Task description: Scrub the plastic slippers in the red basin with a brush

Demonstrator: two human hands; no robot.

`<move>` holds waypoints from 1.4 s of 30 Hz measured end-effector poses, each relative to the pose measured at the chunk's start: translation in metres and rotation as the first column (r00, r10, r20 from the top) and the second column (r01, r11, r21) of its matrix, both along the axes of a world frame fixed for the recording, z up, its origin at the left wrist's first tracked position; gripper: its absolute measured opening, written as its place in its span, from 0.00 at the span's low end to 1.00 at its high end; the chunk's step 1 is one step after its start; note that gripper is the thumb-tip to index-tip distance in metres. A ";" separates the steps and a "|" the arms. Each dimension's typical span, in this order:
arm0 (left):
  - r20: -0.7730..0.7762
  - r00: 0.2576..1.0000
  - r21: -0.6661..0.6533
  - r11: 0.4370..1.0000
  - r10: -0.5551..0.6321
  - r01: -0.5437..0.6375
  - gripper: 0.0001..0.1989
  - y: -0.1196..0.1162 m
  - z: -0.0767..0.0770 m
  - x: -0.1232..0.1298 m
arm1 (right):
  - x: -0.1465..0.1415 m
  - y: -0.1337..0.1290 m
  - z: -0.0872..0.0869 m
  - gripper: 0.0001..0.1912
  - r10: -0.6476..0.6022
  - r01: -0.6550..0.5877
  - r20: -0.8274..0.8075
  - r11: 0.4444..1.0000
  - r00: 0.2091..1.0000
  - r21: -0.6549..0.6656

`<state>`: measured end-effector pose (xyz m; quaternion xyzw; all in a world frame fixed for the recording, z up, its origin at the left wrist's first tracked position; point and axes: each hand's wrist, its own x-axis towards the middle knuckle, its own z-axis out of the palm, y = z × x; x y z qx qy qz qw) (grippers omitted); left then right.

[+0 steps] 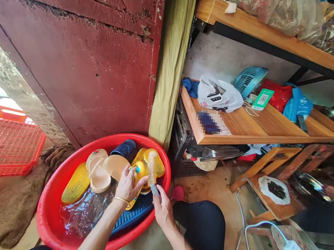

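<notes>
A round red tub [47, 191] with water holds several slippers and shoes. My right hand [163, 207] is wrapped round the grey handle of a scrubbing brush [151, 165], its pale bristles near the yellow footwear. Over the tub, my left hand [128, 183] grips a yellow slipper [140, 170], whose far side is partly hidden by my fingers. Left of this hand lie beige slippers [101, 177] and a yellow textured sole [76, 185]. A dark blue shoe [124, 149] rests at the back, and a ridged blue piece [134, 214] lies under my hands.
A red door [80, 57] and a yellowish post [169, 68] stand behind the tub. Right is a wooden shelf [246, 122] with bags and a blue fan [250, 80]. A red crate [3, 141] and sacking [15, 195] lie left. Another person's hand [333, 193] is at right.
</notes>
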<state>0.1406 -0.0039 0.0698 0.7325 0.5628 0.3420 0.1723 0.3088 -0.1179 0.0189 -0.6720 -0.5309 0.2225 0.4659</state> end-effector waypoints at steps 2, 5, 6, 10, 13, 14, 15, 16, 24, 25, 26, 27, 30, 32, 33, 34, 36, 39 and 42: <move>0.066 0.996 0.027 0.998 -0.052 0.050 0.27 -0.004 -0.012 -0.012 | 0.008 -0.006 0.002 0.25 -0.024 0.024 0.015 1.000 1.000 -0.015; 0.045 0.999 -0.013 1.000 -0.001 0.002 0.27 -0.019 -0.031 -0.041 | 0.014 -0.014 0.007 0.26 -0.013 0.015 0.070 1.000 0.997 -0.027; 0.033 0.999 -0.060 0.998 0.004 -0.002 0.29 -0.024 -0.037 -0.048 | 0.012 -0.017 0.008 0.25 0.023 -0.020 0.106 0.999 0.994 -0.026; 0.229 0.970 -0.338 0.941 0.079 0.003 0.34 -0.040 -0.057 -0.056 | -0.001 -0.039 0.013 0.24 0.155 -0.163 0.338 0.987 0.928 -0.004; 0.444 0.824 -0.616 0.788 0.351 -0.004 0.32 -0.044 -0.065 -0.052 | -0.009 -0.062 0.020 0.25 0.214 -0.197 0.492 0.977 0.844 -0.087; 0.487 0.759 -0.697 0.716 0.432 0.039 0.30 -0.044 -0.065 -0.053 | -0.010 -0.068 0.023 0.25 0.242 -0.198 0.534 0.970 0.810 -0.141; 0.521 0.703 -0.755 0.645 0.483 0.116 0.28 -0.044 -0.065 -0.054 | -0.012 -0.071 0.027 0.25 0.271 -0.191 0.572 0.962 0.774 -0.196; 0.555 0.665 -0.784 0.581 0.501 0.217 0.26 -0.043 -0.065 -0.056 | -0.013 -0.071 0.031 0.25 0.288 -0.173 0.607 0.955 0.741 -0.242; 0.724 0.586 -0.656 0.626 0.365 0.422 0.23 -0.052 -0.060 -0.047 | -0.029 0.026 0.045 0.24 0.274 -0.079 0.622 0.944 0.734 -0.322; 0.739 0.561 -0.635 0.663 0.373 0.396 0.24 -0.053 -0.062 -0.045 | -0.028 0.033 0.044 0.24 0.255 -0.093 0.595 0.953 0.762 -0.289; 0.751 0.543 -0.616 0.696 0.377 0.369 0.25 -0.055 -0.063 -0.044 | -0.026 0.036 0.042 0.24 0.236 -0.103 0.570 0.961 0.787 -0.256; 0.757 0.535 -0.602 0.721 0.376 0.345 0.26 -0.056 -0.065 -0.044 | -0.024 0.033 0.039 0.24 0.222 -0.111 0.549 0.967 0.805 -0.228; 0.754 0.537 -0.582 0.762 0.378 0.282 0.29 -0.056 -0.068 -0.046 | -0.019 0.000 0.031 0.26 0.210 -0.118 0.532 0.972 0.820 -0.203; 0.755 0.529 -0.580 0.772 0.388 0.261 0.29 -0.054 -0.067 -0.047 | -0.020 -0.033 0.026 0.27 0.228 -0.134 0.533 0.969 0.815 -0.210; 0.758 0.516 -0.582 0.771 0.400 0.258 0.27 -0.053 -0.067 -0.046 | -0.023 -0.048 0.025 0.28 0.247 -0.147 0.535 0.964 0.808 -0.223; 0.760 0.497 -0.592 0.761 0.419 0.265 0.26 -0.052 -0.065 -0.045 | -0.026 -0.061 0.025 0.29 0.272 -0.160 0.532 0.956 0.802 -0.247; 0.762 0.451 -0.622 0.719 0.465 0.311 0.25 -0.051 -0.062 -0.042 | -0.033 -0.076 0.027 0.31 0.319 -0.177 0.523 0.936 0.790 -0.303; 0.756 0.416 -0.651 0.645 0.506 0.400 0.24 -0.050 -0.056 -0.040 | -0.037 -0.061 0.037 0.31 0.345 -0.133 0.546 0.911 0.763 -0.390; 0.762 0.428 -0.645 0.634 0.486 0.427 0.25 -0.053 -0.052 -0.041 | -0.029 -0.017 0.045 0.28 0.317 -0.039 0.550 0.888 0.773 -0.458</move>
